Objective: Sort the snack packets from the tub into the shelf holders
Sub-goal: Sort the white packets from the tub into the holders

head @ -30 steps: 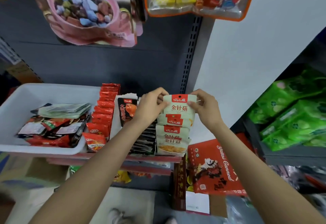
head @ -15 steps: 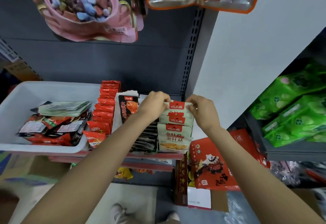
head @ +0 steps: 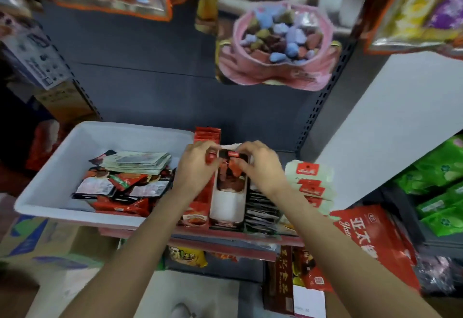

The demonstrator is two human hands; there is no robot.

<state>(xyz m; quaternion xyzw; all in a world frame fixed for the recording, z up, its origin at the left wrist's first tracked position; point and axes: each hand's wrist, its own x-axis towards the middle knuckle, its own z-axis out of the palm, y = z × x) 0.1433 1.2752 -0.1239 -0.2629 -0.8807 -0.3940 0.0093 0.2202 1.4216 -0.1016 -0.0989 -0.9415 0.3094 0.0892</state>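
Both hands meet over the white cardboard shelf holder [head: 226,207], on the shelf just right of the white plastic tub [head: 75,167]. Left hand [head: 194,167] and right hand [head: 260,165] each have curled fingers pinching the top edge of a dark, red-labelled snack packet [head: 229,172]. The packet stands upright in the back of the holder, between the two hands, its lower part inside. Loose red and black packets [head: 120,185] lie heaped in the tub. Cream packets with red labels [head: 309,180] stand just right of the right wrist.
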